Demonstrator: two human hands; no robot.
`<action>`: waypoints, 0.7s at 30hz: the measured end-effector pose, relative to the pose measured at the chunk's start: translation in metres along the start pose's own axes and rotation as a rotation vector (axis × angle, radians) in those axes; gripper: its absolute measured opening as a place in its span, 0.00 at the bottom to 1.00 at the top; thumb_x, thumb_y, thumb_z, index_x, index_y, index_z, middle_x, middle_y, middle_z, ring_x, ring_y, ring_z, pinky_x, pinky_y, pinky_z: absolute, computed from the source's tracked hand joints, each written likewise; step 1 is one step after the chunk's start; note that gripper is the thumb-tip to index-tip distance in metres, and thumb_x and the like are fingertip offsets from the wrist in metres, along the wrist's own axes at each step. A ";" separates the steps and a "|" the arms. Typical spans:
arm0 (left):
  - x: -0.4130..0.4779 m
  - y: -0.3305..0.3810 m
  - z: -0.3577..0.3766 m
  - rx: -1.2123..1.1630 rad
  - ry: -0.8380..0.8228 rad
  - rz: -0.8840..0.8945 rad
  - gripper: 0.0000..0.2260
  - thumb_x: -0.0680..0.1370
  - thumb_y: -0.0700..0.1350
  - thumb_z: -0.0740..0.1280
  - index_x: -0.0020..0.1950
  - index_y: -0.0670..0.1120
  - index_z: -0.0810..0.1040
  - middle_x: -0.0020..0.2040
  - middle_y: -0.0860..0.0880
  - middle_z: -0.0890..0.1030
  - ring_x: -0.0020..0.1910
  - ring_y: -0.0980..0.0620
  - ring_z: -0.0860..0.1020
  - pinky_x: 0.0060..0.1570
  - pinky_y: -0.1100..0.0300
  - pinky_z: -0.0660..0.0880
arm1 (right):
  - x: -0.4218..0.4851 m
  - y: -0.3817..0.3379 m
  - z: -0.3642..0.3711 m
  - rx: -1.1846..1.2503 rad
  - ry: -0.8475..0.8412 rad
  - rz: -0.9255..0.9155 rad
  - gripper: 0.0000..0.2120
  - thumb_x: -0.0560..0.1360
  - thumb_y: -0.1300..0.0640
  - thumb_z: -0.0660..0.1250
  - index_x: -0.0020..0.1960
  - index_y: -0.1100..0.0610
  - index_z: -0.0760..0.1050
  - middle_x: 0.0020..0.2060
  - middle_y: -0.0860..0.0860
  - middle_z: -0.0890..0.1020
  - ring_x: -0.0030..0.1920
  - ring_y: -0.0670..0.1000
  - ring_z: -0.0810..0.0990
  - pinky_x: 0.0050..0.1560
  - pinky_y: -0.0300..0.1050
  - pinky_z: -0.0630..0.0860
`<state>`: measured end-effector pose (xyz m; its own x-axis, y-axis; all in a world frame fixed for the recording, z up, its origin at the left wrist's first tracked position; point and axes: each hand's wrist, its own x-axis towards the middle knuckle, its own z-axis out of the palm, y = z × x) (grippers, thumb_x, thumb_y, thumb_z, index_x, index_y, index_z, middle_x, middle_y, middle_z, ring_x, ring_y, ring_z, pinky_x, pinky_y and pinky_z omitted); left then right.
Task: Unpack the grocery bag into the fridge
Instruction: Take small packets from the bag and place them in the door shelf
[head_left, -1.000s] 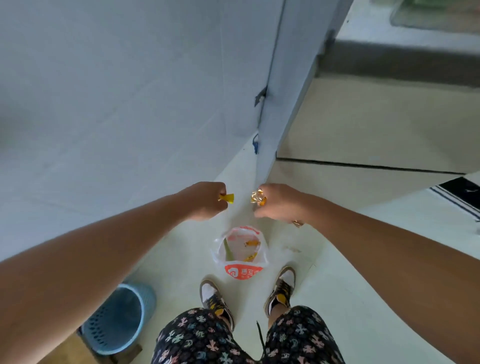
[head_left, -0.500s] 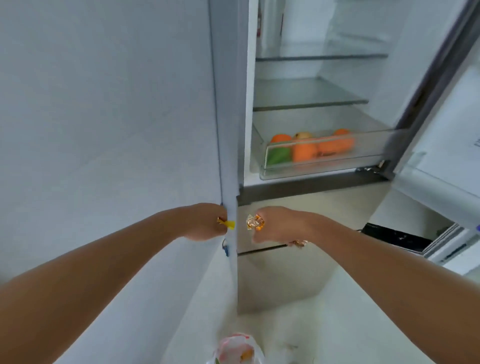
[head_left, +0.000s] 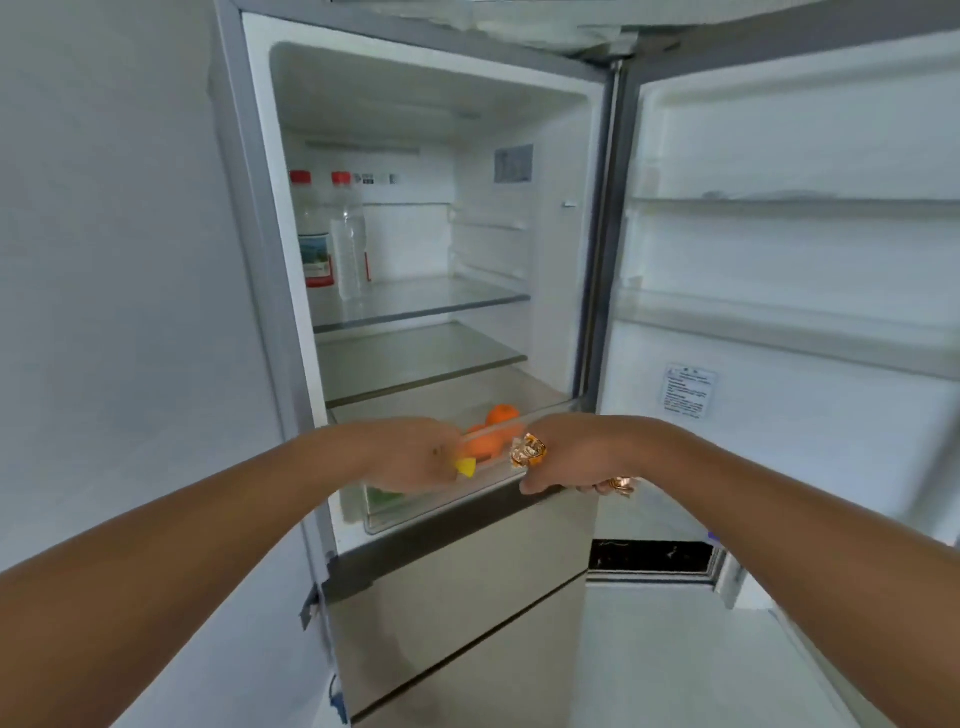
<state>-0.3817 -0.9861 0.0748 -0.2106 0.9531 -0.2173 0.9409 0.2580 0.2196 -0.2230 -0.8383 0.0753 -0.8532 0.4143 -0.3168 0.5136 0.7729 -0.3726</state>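
The fridge (head_left: 592, 218) stands open in front of me. My left hand (head_left: 415, 457) grips a small yellow-wrapped item (head_left: 466, 466), only its tip showing. My right hand (head_left: 566, 457) grips gold-foil wrapped sweets (head_left: 529, 450), with more foil (head_left: 618, 486) poking out under the hand. Both hands hover at the front of the pulled-out clear crisper drawer (head_left: 447, 506), which holds oranges (head_left: 493, 428) and something green (head_left: 387, 496). The grocery bag is out of view.
Two red-capped bottles (head_left: 332, 239) stand at the left of the upper glass shelf (head_left: 431, 301); a second glass shelf (head_left: 426, 358) lies below. The open door (head_left: 789, 260) with its racks is on the right. A grey wall (head_left: 114, 312) is at the left, the freezer front (head_left: 457, 603) below.
My view has swung up from the floor and the bag to the open fridge. Both hands, still holding their wrapped items, have risen to the crisper drawer's front.
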 end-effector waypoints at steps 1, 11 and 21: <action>0.009 0.010 -0.012 0.023 0.018 0.010 0.11 0.80 0.54 0.61 0.51 0.48 0.78 0.47 0.45 0.79 0.39 0.51 0.74 0.41 0.57 0.70 | -0.008 0.005 -0.016 -0.007 0.017 0.015 0.11 0.75 0.53 0.70 0.50 0.61 0.75 0.32 0.56 0.74 0.28 0.52 0.71 0.26 0.40 0.68; 0.107 0.110 -0.136 0.044 0.265 0.214 0.05 0.79 0.48 0.63 0.45 0.49 0.74 0.39 0.49 0.75 0.35 0.52 0.75 0.35 0.60 0.69 | -0.078 0.054 -0.163 0.002 0.335 0.151 0.10 0.76 0.53 0.71 0.45 0.57 0.72 0.35 0.56 0.72 0.34 0.55 0.68 0.27 0.40 0.65; 0.213 0.146 -0.155 0.043 0.390 0.391 0.07 0.82 0.50 0.61 0.54 0.51 0.77 0.40 0.56 0.71 0.40 0.55 0.71 0.38 0.61 0.66 | -0.062 0.124 -0.206 -0.199 0.498 0.297 0.09 0.80 0.50 0.64 0.56 0.55 0.73 0.40 0.51 0.75 0.30 0.53 0.73 0.24 0.38 0.68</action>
<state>-0.3303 -0.7212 0.2084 0.0812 0.9668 0.2425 0.9769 -0.1255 0.1729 -0.1254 -0.6689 0.2282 -0.6403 0.7638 0.0815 0.7504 0.6446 -0.1458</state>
